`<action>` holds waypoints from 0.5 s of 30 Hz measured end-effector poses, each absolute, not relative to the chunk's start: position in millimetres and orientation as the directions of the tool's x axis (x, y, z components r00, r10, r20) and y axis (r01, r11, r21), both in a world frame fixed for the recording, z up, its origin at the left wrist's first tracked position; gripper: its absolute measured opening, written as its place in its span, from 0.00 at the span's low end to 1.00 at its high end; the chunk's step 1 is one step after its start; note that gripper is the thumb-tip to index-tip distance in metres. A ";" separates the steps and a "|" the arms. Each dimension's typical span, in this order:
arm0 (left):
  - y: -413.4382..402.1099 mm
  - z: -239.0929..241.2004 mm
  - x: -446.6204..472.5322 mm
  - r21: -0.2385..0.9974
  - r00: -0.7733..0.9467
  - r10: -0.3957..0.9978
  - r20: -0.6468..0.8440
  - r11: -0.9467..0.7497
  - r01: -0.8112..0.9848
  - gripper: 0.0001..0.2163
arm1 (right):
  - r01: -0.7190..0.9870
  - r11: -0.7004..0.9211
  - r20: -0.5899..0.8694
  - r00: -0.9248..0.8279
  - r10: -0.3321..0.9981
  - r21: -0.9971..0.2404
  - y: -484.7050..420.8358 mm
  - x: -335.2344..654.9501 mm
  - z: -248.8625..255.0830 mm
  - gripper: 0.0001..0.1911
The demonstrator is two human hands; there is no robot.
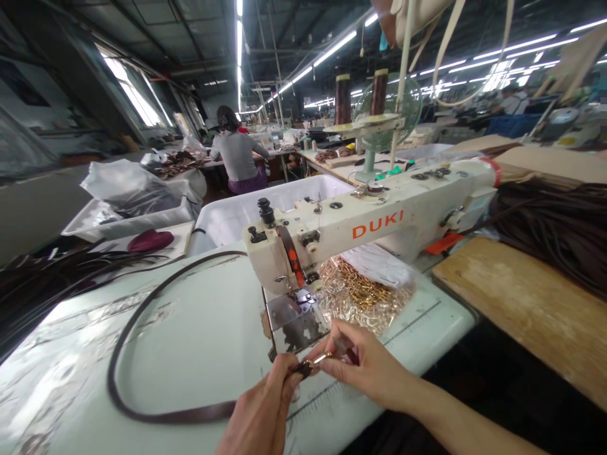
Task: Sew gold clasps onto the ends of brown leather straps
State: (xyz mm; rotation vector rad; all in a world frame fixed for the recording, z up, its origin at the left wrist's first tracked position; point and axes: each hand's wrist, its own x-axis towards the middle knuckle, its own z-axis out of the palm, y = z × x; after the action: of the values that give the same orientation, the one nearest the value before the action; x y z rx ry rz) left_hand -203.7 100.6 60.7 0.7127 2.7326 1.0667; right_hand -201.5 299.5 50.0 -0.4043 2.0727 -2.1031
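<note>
My left hand [265, 404] is closed in a pinch on the end of a dark brown strap [190, 414]. This narrow strap loops out over the pale table to the left and curves back behind the sewing machine's head. A small gold metal clasp [323, 357] lies between my hands at the strap end, and my right hand [363, 366] pinches it. Something dark reddish shows between the right fingers; its kind is unclear. Just beyond my hands are the machine's needle plate [296, 328] and presser foot [303, 300]. The white sewing machine [332, 230] is marked DUKI.
A clear bag [367, 297] of gold metal hardware lies under the machine arm. Behind stands a white bin [222, 221]; a maroon piece [150, 241] rests at left. Dark straps [550, 234] and a wooden board [526, 309] are at right. A person [239, 155] sits farther back.
</note>
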 end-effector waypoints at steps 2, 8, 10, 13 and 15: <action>100.3 54.0 -204.1 0.628 -0.879 0.474 0.054 0.668 0.399 0.08 | -0.101 0.119 0.073 -0.973 -0.220 -0.988 294.4 -198.9 54.8 0.13; 99.9 44.9 -205.5 0.552 -0.851 0.524 -0.033 0.720 0.421 0.11 | -0.347 0.417 0.268 -0.934 -0.238 -0.840 286.6 -199.6 50.5 0.04; 102.1 48.1 -203.8 0.576 -0.849 0.527 -0.046 0.708 0.408 0.13 | -0.428 0.480 0.327 -0.902 -0.283 -0.766 289.0 -200.6 46.7 0.04; 105.7 53.8 -201.7 0.629 -0.843 0.535 -0.049 0.673 0.390 0.14 | -0.513 0.541 0.345 -0.855 -0.387 -0.666 294.1 -201.9 44.3 0.04; 106.8 54.7 -201.3 0.643 -0.846 0.533 -0.030 0.658 0.392 0.14 | -0.533 0.522 0.347 -0.841 -0.415 -0.667 296.6 -202.7 45.1 0.04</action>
State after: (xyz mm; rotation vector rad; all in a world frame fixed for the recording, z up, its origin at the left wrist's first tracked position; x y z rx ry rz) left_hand -201.3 106.8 54.7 0.7524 2.6595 0.9557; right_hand -202.7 296.6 45.1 -0.8980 2.8643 -1.3384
